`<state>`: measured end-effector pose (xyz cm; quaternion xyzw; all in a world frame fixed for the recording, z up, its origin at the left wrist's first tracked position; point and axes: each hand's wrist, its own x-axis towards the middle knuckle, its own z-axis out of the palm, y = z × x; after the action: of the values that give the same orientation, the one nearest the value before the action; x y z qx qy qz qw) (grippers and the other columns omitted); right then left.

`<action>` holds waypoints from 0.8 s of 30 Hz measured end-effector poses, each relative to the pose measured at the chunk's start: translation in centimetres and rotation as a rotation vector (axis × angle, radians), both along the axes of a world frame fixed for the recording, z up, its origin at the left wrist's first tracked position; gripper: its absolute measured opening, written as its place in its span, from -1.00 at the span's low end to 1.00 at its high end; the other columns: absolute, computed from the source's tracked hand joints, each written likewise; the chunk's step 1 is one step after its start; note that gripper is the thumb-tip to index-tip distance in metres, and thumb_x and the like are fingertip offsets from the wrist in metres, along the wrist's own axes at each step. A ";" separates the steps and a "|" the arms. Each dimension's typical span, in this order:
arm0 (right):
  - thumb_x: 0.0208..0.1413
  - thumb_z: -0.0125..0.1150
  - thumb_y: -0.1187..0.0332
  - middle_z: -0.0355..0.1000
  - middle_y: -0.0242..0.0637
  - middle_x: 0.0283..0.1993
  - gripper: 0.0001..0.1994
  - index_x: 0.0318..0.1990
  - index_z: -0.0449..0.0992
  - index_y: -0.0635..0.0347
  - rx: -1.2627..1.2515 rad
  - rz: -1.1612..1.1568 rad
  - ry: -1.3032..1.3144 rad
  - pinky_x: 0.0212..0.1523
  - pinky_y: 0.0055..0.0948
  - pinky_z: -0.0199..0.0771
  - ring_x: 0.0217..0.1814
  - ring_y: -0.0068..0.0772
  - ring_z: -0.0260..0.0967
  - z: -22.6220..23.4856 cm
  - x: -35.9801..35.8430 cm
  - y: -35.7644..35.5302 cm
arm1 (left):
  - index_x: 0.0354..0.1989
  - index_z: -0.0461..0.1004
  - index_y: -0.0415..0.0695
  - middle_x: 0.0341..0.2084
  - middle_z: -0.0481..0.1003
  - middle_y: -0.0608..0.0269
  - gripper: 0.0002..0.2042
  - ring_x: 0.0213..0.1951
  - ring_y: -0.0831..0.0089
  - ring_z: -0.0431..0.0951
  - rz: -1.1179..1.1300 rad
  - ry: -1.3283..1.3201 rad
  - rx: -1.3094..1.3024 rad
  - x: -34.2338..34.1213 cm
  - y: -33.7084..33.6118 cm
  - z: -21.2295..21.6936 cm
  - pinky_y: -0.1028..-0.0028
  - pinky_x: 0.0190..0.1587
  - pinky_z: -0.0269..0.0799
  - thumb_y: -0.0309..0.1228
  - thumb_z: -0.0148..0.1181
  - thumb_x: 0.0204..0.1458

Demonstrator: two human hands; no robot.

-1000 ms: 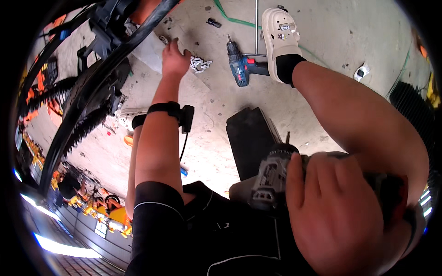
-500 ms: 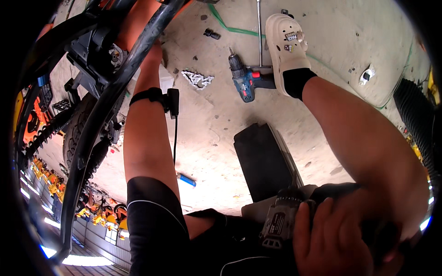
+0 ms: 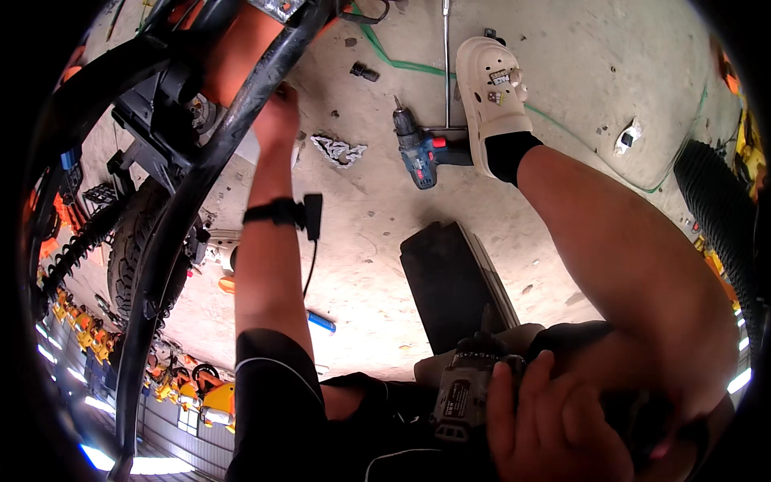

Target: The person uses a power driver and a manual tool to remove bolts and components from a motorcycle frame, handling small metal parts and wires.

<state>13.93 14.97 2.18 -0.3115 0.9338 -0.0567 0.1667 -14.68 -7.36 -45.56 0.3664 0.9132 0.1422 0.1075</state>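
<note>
My right hand [image 3: 562, 426] is wrapped round a grey cordless drill [image 3: 459, 402] low in the view, near my bent leg. The drill's nose points away from me. My left arm reaches forward, with my left hand [image 3: 277, 120] beside a black tubular vehicle frame [image 3: 205, 173] and close to an orange panel [image 3: 241, 56]. Its fingers are mostly hidden, so I cannot see what they hold. On the floor ahead lies a second drill, a blue one [image 3: 419, 157], with a silver chain [image 3: 339, 150] to its left.
A black box-like block [image 3: 454, 285] stands on the floor before me. Near my shoe [image 3: 494, 88] are a long metal T-handle rod [image 3: 446, 64] and a green strap [image 3: 393, 60]. A blue cylinder [image 3: 321, 321], a tyre [image 3: 132, 249] and a ribbed black hose [image 3: 715, 189] are around.
My left hand has drawn back from behind the frame tube, so more of it shows. The grey drill in my right hand has shifted slightly left.
</note>
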 end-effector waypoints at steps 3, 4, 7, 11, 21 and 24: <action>0.02 0.20 0.42 0.53 -0.24 -0.24 -0.76 -0.14 0.54 0.32 0.056 0.018 0.122 -0.26 -0.54 0.43 -0.26 -0.39 0.51 -0.3 0.2 0.8 | 0.00 0.54 -0.11 -0.35 0.60 0.14 -0.75 -0.34 0.20 0.62 0.022 -0.481 0.166 5.2 -0.4 4.2 0.31 -0.21 0.52 -0.40 0.23 0.15; 0.03 0.18 0.40 0.53 -0.25 -0.26 -0.76 -0.16 0.53 0.32 0.065 0.031 0.189 -0.27 -0.56 0.42 -0.27 -0.42 0.50 -0.5 0.3 1.0 | -0.02 0.56 -0.12 -0.33 0.59 0.11 -0.75 -0.33 0.18 0.61 -0.066 -0.402 0.133 6.0 -1.3 4.0 0.30 -0.21 0.52 -0.38 0.26 0.14; 0.06 0.11 0.33 0.49 -0.28 -0.37 -0.80 -0.29 0.47 0.30 0.053 0.017 0.445 -0.30 -0.62 0.44 -0.35 -0.49 0.47 -2.4 1.3 1.1 | -0.11 0.59 -0.16 -0.31 0.58 0.05 -0.76 -0.30 0.14 0.60 -0.104 -0.327 0.051 8.1 -2.5 2.8 0.26 -0.21 0.51 -0.31 0.32 0.11; 0.11 0.04 0.31 0.48 -0.23 -0.33 -0.77 -0.23 0.44 0.32 0.063 0.005 0.432 -0.25 -0.58 0.41 -0.30 -0.44 0.45 -3.4 1.9 0.7 | -0.16 0.58 -0.16 -0.26 0.56 0.01 -0.74 -0.23 -0.01 0.57 0.035 -0.343 -0.104 8.9 -2.0 2.2 0.14 -0.15 0.51 -0.27 0.35 0.07; 0.23 -0.13 0.30 0.50 -0.02 -0.08 -0.58 0.13 0.41 0.38 0.116 -0.174 -0.679 -0.04 -0.36 0.27 -0.03 -0.21 0.38 3.5 -1.6 -4.2 | -0.18 0.56 -0.26 -0.35 0.64 -0.03 -0.65 -0.29 0.08 0.65 0.224 -0.418 -0.013 8.3 -1.1 -0.1 0.21 -0.18 0.55 -0.24 0.41 -0.01; 0.26 -0.18 0.30 0.51 0.04 -0.01 -0.52 0.23 0.39 0.40 0.160 -0.172 -0.757 0.03 -0.30 0.22 0.04 -0.14 0.36 4.2 -2.0 -4.5 | -0.12 0.56 -0.27 -0.36 0.64 0.09 -0.70 -0.33 0.41 0.64 0.507 -0.816 0.112 8.7 -1.6 1.2 0.41 -0.25 0.56 -0.30 0.34 0.11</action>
<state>11.91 10.51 6.40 -0.1755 0.8304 -0.1086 0.5176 -5.98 -8.94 -44.34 0.0518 0.8481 0.3448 0.3989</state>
